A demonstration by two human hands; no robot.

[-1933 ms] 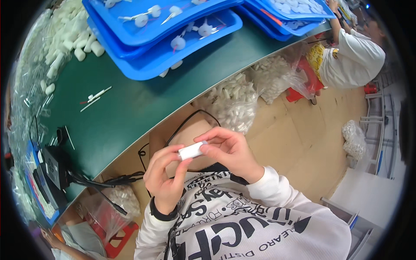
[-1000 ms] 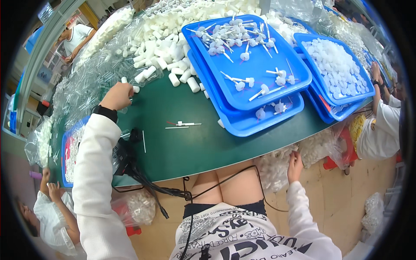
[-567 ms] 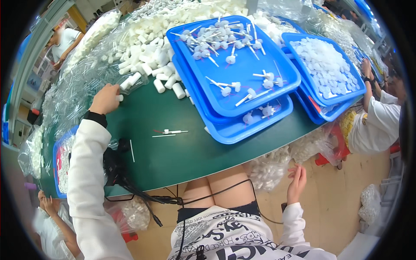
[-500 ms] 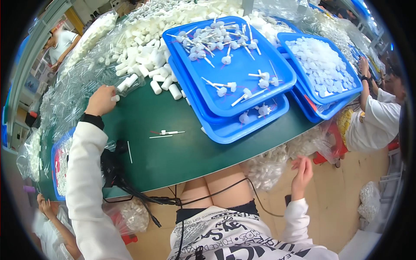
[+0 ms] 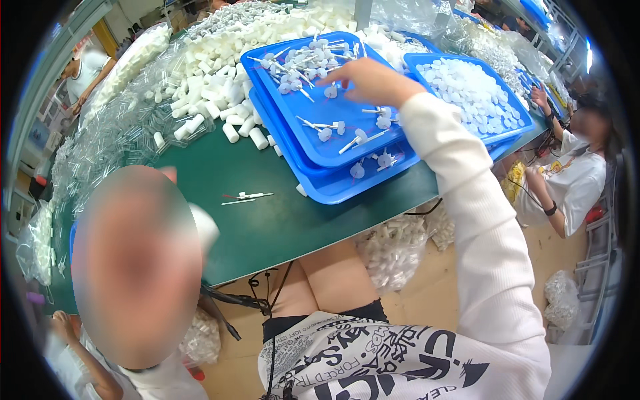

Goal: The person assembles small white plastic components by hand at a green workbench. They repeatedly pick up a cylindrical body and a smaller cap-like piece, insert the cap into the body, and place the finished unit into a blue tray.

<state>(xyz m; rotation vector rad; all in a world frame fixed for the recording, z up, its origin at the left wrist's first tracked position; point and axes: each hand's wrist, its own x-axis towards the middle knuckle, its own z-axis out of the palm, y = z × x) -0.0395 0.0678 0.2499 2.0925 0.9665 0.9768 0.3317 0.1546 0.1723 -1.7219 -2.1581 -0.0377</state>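
Note:
My right hand (image 5: 373, 81) reaches over the top blue tray (image 5: 313, 143), with its index finger stretched out toward the heap of small white disc-and-rod assemblies (image 5: 300, 67). Nothing shows in its fingers. Several more assemblies (image 5: 360, 140) lie loose near the tray's front. My left hand (image 5: 137, 267) is close to the camera at the left and smeared by a blurred oval, so its fingers are hidden. A white blurred piece (image 5: 204, 230) juts out beside it; I cannot tell if it is held. On the green table (image 5: 267, 227) lie thin rod parts (image 5: 247, 197).
Another blue tray (image 5: 527, 130) holds many white discs (image 5: 470, 93). White cylinders (image 5: 220, 87) and clear tubes (image 5: 113, 127) are heaped at the back and left. A cable (image 5: 247, 307) crosses over my lap. Co-workers sit at the right (image 5: 560, 167) and left.
My right hand has risen from beside my lap to above the top tray. My left hand has left the white cylinders and come nearer the camera. The view has shifted slightly.

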